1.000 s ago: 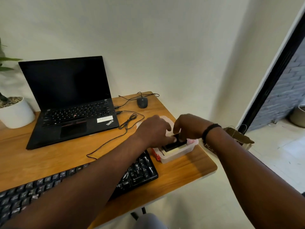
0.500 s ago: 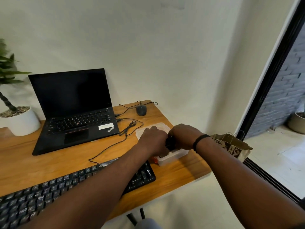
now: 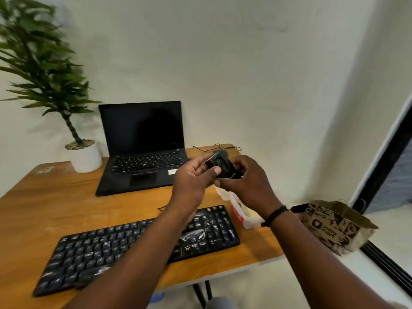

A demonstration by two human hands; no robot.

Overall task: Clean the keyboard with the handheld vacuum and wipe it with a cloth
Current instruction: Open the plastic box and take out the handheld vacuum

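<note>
While both hands hold the vacuum [image 3: 224, 169] up above the keyboard [image 3: 138, 244], a slip looks like the main risk: the small black unit is gripped only at its ends, so fumbling for a switch could drop it onto the keys or the white box [image 3: 245, 216] just right of the keyboard. Left hand [image 3: 194, 179] is raised, palm toward the camera, thumb and fingers curled round the vacuum's near end. Right hand [image 3: 247, 182] wraps the far end from the side, wrist bent, knuckles up. Cloth can't be made out for sure.
</note>
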